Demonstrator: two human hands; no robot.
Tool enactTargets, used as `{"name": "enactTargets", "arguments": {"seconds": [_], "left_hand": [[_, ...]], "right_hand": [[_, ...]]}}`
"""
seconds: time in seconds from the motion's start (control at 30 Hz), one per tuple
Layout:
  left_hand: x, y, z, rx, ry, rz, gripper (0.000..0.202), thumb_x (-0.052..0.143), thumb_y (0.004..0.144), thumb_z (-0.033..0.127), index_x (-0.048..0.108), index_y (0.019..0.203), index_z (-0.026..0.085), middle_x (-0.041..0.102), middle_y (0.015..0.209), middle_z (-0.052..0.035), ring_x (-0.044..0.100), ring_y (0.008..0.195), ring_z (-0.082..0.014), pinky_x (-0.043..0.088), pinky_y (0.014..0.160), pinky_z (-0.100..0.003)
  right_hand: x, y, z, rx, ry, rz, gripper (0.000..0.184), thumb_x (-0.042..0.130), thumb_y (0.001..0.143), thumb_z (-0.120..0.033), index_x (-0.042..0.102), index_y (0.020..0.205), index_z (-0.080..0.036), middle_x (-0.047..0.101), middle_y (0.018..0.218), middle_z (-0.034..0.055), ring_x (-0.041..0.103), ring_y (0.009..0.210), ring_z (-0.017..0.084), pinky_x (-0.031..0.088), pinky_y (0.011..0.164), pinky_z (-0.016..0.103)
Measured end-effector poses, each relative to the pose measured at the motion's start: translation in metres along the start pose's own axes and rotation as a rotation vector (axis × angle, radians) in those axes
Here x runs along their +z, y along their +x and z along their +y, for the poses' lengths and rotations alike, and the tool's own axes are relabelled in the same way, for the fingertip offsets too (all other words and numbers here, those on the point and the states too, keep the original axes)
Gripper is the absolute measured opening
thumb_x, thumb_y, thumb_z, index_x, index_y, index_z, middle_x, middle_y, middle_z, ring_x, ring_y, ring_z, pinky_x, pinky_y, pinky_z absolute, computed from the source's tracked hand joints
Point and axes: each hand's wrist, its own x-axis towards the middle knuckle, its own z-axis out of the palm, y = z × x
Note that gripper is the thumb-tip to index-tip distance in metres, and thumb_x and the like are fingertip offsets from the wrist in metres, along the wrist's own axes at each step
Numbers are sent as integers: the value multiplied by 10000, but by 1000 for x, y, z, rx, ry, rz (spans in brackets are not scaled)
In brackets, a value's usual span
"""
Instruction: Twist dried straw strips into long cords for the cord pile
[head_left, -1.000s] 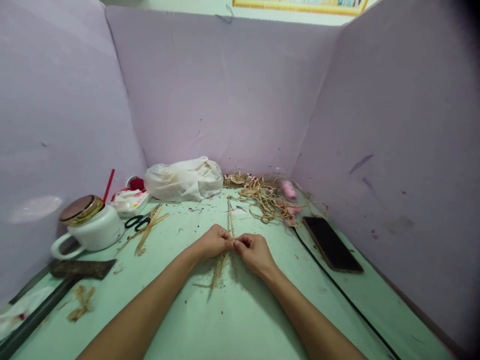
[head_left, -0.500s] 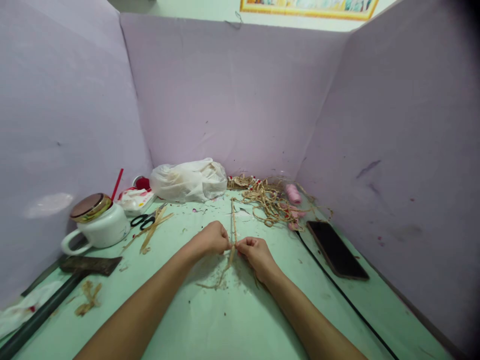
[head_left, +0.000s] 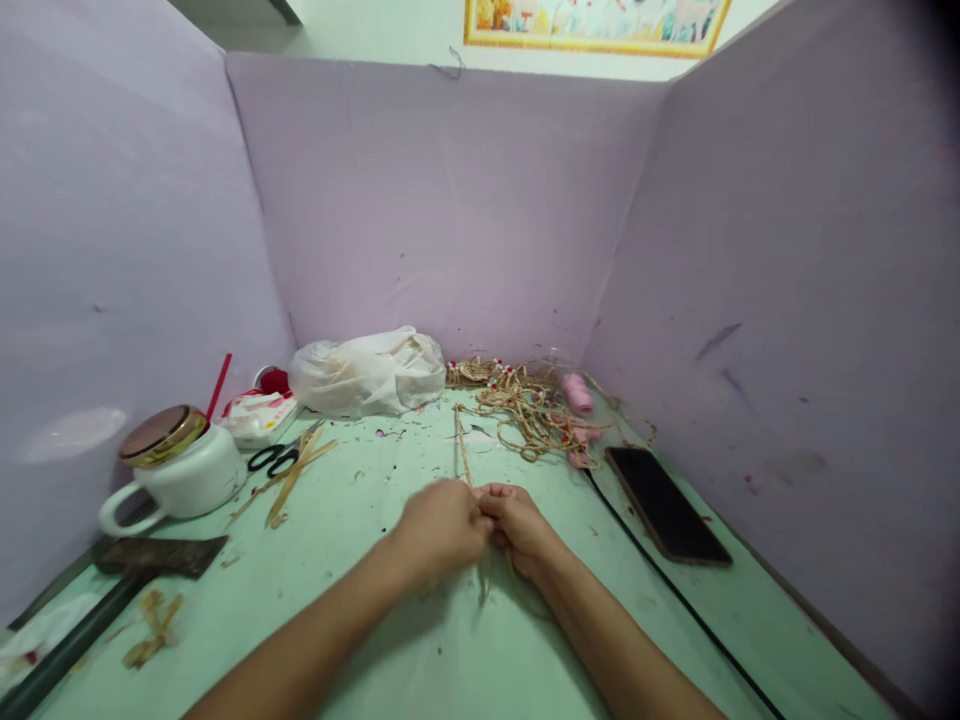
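A thin braided cord of tan plant fibre runs from the heap at the back towards me, straight up to my hands. My left hand, slightly blurred, is closed at the cord's near end and meets the fingertips of my right hand. The right thumb and fingers pinch the fibre strands there. Loose strand ends hang below the hands onto the table. The exact crossing of the strands is hidden behind my left fingers.
Tangled braided cord, a pink thread spool and a white plastic bag lie at the back. Scissors, a lidded white mug and a hammer are left. A phone and black cable lie right.
My left hand has moved right, across the cord's end, up against my right hand. The loose strands have shifted right with it. The view has tilted slightly.
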Motion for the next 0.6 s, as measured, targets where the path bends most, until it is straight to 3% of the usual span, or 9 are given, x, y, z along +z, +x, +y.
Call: {"name": "enactTargets", "arguments": {"seconds": [0.07,0.1,0.23,0.3,0.47,0.6], "left_hand": [[-13,11,-1,0,24,138,161,571,580,196,484,449,162,448,446,2,432,471,-109,229,469,-212],[-16,16,-2,-65,-38,127,119,547,603,210,523,501,152,480,456,0,415,419,-95,229,443,-210],[-11,26,-14,-333,-379,-266,94,523,592,196,563,569,114,542,474,-29,425,357,-81,234,363,-189],[-6,26,-18,-366,-430,-320,78,532,568,175,563,551,105,524,446,-22,421,347,-74,244,346,-181],[1,25,-20,-299,-264,-64,158,543,528,128,442,407,137,338,311,51,250,267,-41,134,316,-195],[9,29,-24,-202,-276,47,220,509,481,69,340,369,156,243,309,76,182,320,-18,92,342,-195]], "right_hand": [[-1,0,-2,11,-14,-44,140,571,561,-229,466,517,-147,291,353,-98,166,321,16,64,367,198],[-2,0,-2,7,-28,-62,157,572,575,-243,464,512,-147,274,348,-101,150,319,15,56,367,201],[-2,1,-2,-22,-107,-105,152,550,600,-255,482,524,-143,409,370,-53,243,326,28,96,369,197],[-3,4,0,-59,-177,-92,139,540,610,-249,501,535,-138,483,416,-26,294,350,37,144,375,190],[-7,9,6,-304,-538,29,111,508,639,-185,563,560,-130,574,510,6,433,460,80,298,456,192],[-8,1,1,-414,-844,126,168,500,678,-210,643,623,-142,640,607,39,521,564,125,342,531,218]]}}
